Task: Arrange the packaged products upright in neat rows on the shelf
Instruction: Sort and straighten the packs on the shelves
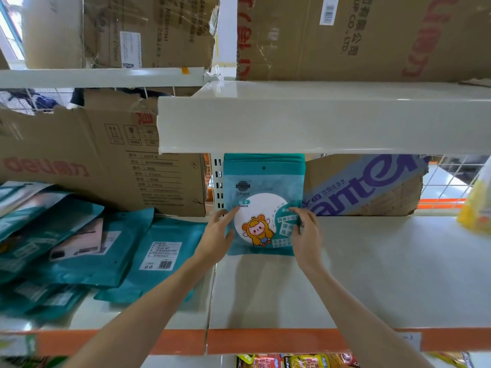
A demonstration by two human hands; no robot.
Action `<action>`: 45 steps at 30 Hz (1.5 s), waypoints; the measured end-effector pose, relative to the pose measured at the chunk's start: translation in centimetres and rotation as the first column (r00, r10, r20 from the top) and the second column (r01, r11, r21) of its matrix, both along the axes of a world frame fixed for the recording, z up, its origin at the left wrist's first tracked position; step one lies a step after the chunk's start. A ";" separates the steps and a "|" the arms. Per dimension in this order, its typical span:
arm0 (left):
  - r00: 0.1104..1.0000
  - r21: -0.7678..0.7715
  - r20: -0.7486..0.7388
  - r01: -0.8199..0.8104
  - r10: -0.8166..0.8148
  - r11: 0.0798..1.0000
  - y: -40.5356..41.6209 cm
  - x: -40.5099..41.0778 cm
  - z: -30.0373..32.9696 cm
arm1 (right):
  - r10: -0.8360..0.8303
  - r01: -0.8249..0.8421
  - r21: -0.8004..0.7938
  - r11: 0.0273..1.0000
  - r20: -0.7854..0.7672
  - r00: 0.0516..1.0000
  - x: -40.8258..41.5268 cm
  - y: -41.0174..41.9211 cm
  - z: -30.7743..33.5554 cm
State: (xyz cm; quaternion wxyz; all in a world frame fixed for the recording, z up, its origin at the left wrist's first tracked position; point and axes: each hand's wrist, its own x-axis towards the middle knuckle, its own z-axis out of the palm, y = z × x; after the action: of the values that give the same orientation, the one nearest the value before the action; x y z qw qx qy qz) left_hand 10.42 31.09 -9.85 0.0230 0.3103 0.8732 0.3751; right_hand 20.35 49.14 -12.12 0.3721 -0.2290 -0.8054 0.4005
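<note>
Both hands on the front teal packet [263,208], standing upright w/ its long axis vertical at the shelf [372,274] back edge. Left hand [216,235] pinches its left side, right hand [305,232] the right. Loose packets [111,251] lie flat to the left, so left hand's closer

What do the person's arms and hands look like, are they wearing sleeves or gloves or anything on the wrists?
Both forearms are bare as far as the picture shows, with no sleeve in view. The left hand and right hand have no gloves. No watch, bracelet or ring shows on either wrist or on the fingers that can be seen. No markings are visible on the arms.
</note>
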 end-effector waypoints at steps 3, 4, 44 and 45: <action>1.000 -0.002 -0.029 -0.011 0.011 1.000 0.2 -0.4 0.7 | -0.002 0.001 0.034 0.999 0.016 1.000 -0.1 0.2 0.5; 0.999 -0.002 -0.041 -0.014 0.014 1.000 0.3 -0.5 1.0 | -0.003 0.002 0.045 0.999 0.020 1.000 -0.3 0.3 0.7; 0.992 -0.207 -0.099 -0.095 0.076 0.974 -11.8 -0.2 -0.5 | 0.356 -0.331 -0.154 0.931 0.185 0.916 -1.7 -10.8 0.0; 0.991 -0.204 -0.101 -0.111 0.091 0.973 -12.8 -0.3 -0.6 | 0.402 -0.363 -0.206 0.909 0.202 0.893 -2.0 -11.7 0.1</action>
State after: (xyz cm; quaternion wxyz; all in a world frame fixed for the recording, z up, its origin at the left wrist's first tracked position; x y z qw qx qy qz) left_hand 10.16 18.25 -10.46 -0.0035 0.2782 0.9226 0.2674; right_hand 18.34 37.45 -12.02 0.1658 -0.1418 -0.8382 0.4998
